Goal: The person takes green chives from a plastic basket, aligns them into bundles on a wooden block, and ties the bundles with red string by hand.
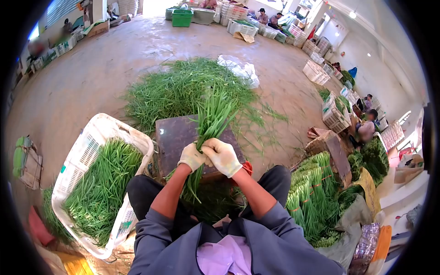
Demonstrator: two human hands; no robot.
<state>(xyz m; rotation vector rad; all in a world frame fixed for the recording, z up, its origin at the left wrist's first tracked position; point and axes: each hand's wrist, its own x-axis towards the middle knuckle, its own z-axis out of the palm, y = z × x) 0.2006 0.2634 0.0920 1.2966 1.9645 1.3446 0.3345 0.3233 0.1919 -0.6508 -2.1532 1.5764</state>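
Brown floor (pixel 105 55): is spreading through the whole room, showing paler, shiny patches toward the far end and carrying green scraps near the middle.
White wall (pixel 366 59): is rising along the right side, with a lamp (pixel 352 14) hanging high up; below, a seated person (pixel 365 127) is sitting near stacked crates (pixel 393 135).
Loose pile (pixel 160 101): is lying heaped directly on the floor, its green strands straggling out to the right, while a crumpled white sheet (pixel 240 69) is resting at its far right edge.
White crate (pixel 87 153): is standing at the left, its slotted walls enclosing more green stalks.
Tied bundles (pixel 311 192): are filling the right side in packed rows, reddish bands ringing some of them.
Low dark table (pixel 176 137): is standing between the crate and the bundles, its scuffed top partly showing.
Bunch of green stalks (pixel 213 114): is extending above the table, fanning toward the pile, its lower ends hanging below the gloves; whether it is touching the tabletop, I cannot tell.
Right hand (pixel 223 157): is wearing a pale glove, gripping the bunch and touching the other hand.
Left hand (pixel 192 157): is closing its gloved fingers around the same bunch.
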